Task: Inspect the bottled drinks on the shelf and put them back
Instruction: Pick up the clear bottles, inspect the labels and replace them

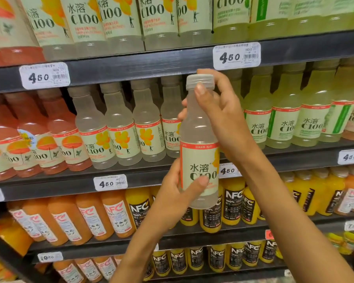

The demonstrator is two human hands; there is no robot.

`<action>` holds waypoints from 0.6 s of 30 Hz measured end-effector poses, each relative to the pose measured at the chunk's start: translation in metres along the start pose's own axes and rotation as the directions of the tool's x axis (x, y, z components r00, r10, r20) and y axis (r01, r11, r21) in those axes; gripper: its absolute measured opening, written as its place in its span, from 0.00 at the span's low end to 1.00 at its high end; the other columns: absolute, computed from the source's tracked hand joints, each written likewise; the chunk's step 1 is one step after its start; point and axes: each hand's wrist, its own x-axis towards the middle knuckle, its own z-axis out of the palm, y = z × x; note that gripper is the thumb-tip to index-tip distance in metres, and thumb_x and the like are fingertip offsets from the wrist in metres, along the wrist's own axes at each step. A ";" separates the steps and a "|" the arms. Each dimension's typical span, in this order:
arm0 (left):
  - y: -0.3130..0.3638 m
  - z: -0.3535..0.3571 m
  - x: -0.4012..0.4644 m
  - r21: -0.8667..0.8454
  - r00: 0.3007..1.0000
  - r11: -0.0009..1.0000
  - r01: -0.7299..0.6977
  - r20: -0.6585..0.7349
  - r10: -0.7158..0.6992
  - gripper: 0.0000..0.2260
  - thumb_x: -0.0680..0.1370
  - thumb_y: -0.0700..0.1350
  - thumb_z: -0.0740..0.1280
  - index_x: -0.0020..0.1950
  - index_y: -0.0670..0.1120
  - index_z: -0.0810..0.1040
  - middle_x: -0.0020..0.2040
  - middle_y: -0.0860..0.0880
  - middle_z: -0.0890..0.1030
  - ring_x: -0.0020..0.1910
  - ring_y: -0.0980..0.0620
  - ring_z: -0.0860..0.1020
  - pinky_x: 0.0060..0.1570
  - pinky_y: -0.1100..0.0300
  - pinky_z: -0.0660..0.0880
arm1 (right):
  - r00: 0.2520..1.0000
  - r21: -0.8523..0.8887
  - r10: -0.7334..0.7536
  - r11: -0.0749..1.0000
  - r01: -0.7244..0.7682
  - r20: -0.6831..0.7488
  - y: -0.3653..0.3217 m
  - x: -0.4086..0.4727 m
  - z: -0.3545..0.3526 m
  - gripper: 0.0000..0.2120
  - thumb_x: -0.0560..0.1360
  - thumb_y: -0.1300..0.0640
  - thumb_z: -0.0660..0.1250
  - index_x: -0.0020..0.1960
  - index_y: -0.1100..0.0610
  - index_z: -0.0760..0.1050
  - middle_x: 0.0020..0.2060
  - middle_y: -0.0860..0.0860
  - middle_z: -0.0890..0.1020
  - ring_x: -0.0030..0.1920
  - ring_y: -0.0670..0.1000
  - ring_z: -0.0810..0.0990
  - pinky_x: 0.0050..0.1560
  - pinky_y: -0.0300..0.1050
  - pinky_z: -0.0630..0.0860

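C100 lemon bottle (199, 152) upright, mid-frame, off shelf | L hand (175, 198) wraps label at 7 o'clock, R hand (217, 103) pinches cap (200, 82) at 12 | full PET: moderately heavy, stiff, smooth label may slip | hold at body + neck | return gap in row (131, 127) at 9 o'clock

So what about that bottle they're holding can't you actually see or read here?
Head view only:
- Small print on the held bottle label: too small and blurred, partly under the left hand thumb.
- The label's back: turned away.
- Whether the cap seal is intact: right hand fingers cover it.
- Price tag fine print: too small.
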 end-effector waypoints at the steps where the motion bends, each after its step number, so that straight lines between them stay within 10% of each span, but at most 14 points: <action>1: -0.004 0.000 0.004 0.006 1.000 1.000 -0.012 -0.020 0.012 0.26 0.66 0.58 0.72 0.62 0.57 0.69 0.54 0.62 0.82 0.55 0.62 0.80 0.47 0.71 0.75 | 1.000 -0.012 -0.019 1.000 0.019 -0.001 0.001 0.000 -0.001 0.15 0.80 0.58 0.60 0.66 0.57 0.64 0.45 0.57 0.80 0.40 0.52 0.83 0.41 0.46 0.80; 18: -0.030 0.007 0.042 0.072 0.973 0.997 -0.023 -0.227 0.039 0.23 0.73 0.53 0.67 0.68 0.57 0.69 0.60 0.61 0.79 0.59 0.64 0.77 0.58 0.66 0.74 | 0.962 -0.113 0.055 0.990 -0.087 -0.267 0.038 0.021 -0.021 0.21 0.79 0.54 0.64 0.68 0.58 0.64 0.53 0.51 0.83 0.49 0.46 0.84 0.42 0.37 0.79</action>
